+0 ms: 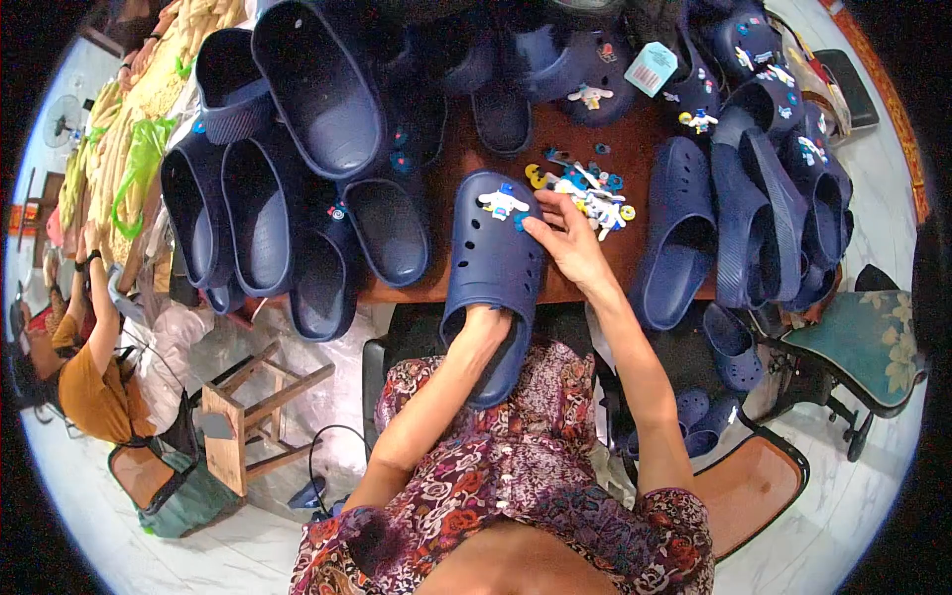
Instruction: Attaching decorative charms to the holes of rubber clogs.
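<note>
A navy clog (486, 268) with holes in its upper is held toe-up in front of me, over the table edge and my lap. My left hand (486, 325) reaches inside its foot opening and holds it from within; the fingers are hidden. A white charm (503, 203) with blue parts sits on the toe. Beside it, at the right side of the toe, is a small blue shoe charm (520, 222). My right hand (570, 238) has its thumb against this charm, with the index finger bent close by. Loose white, blue and yellow charms (600, 203) lie in a pile just beyond that hand.
Navy clogs (342, 94) crowd the brown table (575, 288) at left, back and right, some with charms. One clog (679, 238) lies near the right edge. A wooden stool (263, 407) and a person in an orange top (99, 387) are at left; a chair (853, 347) stands right.
</note>
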Demonstrator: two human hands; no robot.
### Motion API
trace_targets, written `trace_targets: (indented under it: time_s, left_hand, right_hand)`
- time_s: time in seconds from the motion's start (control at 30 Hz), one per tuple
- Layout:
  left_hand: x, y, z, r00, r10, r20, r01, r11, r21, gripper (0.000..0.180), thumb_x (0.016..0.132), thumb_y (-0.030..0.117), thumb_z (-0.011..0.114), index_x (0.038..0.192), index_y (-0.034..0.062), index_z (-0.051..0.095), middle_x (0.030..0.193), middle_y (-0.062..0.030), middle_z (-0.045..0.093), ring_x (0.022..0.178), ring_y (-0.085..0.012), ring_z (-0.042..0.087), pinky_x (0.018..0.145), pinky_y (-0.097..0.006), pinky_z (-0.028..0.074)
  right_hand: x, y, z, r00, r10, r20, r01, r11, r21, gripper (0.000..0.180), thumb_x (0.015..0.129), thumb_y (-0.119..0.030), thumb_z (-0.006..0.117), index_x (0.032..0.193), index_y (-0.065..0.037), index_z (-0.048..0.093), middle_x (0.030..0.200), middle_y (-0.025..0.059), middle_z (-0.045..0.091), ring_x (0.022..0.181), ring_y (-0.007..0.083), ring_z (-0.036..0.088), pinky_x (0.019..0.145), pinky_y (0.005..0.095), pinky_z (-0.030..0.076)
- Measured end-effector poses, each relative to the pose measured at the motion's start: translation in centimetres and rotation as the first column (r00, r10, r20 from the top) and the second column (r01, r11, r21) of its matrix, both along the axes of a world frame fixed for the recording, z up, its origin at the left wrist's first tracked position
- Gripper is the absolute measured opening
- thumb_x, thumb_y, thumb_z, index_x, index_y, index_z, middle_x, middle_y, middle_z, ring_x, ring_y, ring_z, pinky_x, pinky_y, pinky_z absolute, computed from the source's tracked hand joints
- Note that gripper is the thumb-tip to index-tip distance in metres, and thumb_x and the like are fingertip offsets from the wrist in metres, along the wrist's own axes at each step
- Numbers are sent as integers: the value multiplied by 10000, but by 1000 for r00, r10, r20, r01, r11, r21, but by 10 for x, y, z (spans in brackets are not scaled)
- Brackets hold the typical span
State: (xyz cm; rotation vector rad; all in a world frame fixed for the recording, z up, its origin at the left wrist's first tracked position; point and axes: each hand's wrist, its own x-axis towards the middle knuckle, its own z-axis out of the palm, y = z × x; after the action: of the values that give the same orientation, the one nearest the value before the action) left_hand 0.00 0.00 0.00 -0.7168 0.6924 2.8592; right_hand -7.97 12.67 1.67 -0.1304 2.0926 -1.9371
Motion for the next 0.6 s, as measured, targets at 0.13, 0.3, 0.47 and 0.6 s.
trace_targets:
  time_s: [0.13,0.3,0.47,0.6]
  left_hand:
    - [12,1,3,997,55,48,-51,996,-68,496,1002,384,454,1401,90,416,1382,-95,505,1215,-243,526,1044,-417,429]
    - [7,-3,22,995,19,97,-18,1000,-12,467,1006,391,426,1370,100,460,1352,-87,535,1204,-234,526,1024,-418,429]
    - [10,-4,18,997,18,77,-17,1000,-22,458,1006,385,429,1362,99,465,1337,-86,542,1187,-231,534,1012,-413,438]
    - [4,0,14,998,10,57,-9,999,-31,448,1007,379,433,1354,99,469,1322,-85,549,1170,-227,543,999,-407,447]
  right_hand:
    - [10,-4,-7,989,-66,-135,71,997,34,496,882,-191,696,1287,-5,478,1246,152,550,1111,254,573,852,343,518]
    - [28,12,19,945,-111,-308,179,963,200,262,927,-129,598,1164,-21,571,1145,157,584,1037,261,614,819,351,532]
    - [16,58,42,764,-42,-644,487,691,534,273,821,103,430,1034,-11,556,1010,218,532,944,417,564,801,481,468]
    - [4,82,29,795,128,-593,451,529,719,328,819,94,425,1120,11,523,1041,245,546,949,438,573,802,502,475]
